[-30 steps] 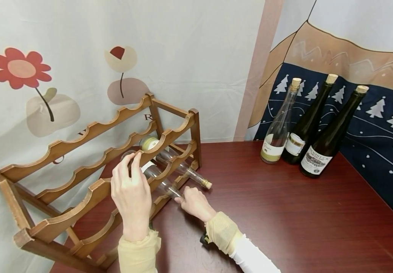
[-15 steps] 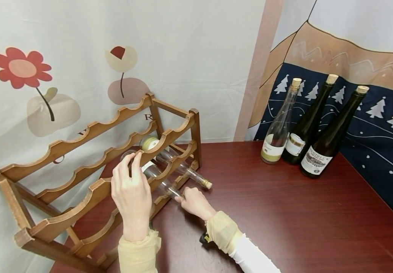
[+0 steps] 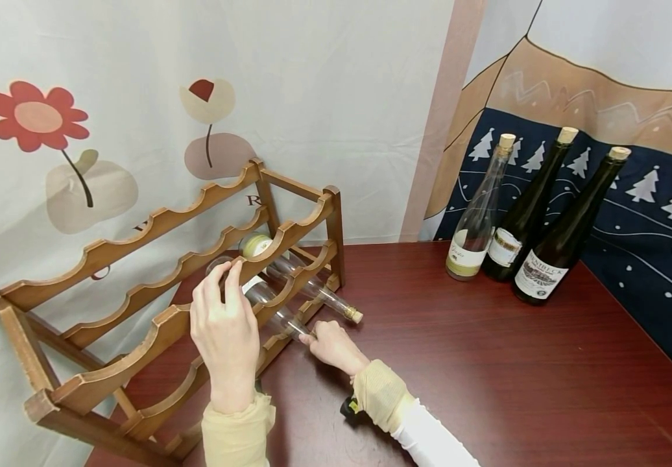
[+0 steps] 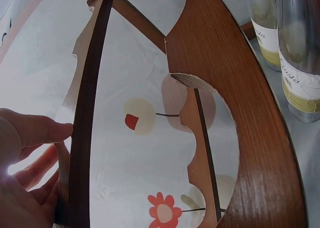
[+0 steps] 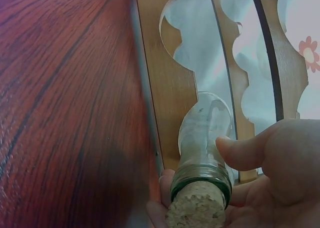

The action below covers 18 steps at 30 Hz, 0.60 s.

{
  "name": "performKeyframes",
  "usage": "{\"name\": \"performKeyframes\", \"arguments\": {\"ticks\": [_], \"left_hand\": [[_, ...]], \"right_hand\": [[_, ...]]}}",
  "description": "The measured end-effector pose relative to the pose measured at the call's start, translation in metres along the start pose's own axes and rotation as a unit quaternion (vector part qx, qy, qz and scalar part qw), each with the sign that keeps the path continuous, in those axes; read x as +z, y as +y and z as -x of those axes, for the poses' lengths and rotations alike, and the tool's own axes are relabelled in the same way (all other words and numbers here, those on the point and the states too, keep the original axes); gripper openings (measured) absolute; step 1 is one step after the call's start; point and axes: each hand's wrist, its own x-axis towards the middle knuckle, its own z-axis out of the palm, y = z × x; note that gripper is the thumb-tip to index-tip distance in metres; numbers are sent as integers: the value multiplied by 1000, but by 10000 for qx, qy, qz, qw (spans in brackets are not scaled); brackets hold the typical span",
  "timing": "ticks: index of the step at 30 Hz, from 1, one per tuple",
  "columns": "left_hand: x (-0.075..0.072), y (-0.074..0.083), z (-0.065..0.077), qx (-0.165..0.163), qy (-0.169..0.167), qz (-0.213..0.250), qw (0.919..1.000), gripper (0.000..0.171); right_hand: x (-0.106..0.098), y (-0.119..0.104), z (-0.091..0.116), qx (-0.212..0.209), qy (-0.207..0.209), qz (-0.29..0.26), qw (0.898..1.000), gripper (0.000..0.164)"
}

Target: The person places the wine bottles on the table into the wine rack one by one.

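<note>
A wooden wine rack (image 3: 108, 375) with scalloped rails stands on the left of the table. My left hand (image 3: 225, 331) grips its upper front rail, thumb on one side and fingers on the other in the left wrist view. A clear glass bottle (image 3: 285, 322) lies in the lowest tier, neck toward me. My right hand (image 3: 336, 348) holds that bottle by the neck; the right wrist view shows its cork (image 5: 197, 208) between thumb and fingers. Beside it a second clear bottle (image 3: 327, 297) with a yellow-green label rests in the end slot.
At the back right, a clear bottle (image 3: 467, 250) and two dark green bottles (image 3: 505, 243), (image 3: 543, 269) stand corked on the reddish-brown table (image 3: 488, 376). A printed curtain (image 3: 336, 97) hangs behind the rack.
</note>
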Motion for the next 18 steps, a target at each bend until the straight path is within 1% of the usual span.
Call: {"name": "performKeyframes", "arguments": {"ticks": [9, 18], "left_hand": [[0, 0, 0, 6, 19, 0, 10000, 29], [0, 1, -1, -8, 7, -5, 10000, 29]], "right_hand": [[0, 3, -3, 74, -98, -150, 9998, 37], [0, 1, -3, 104, -104, -244, 9996, 36]]}}
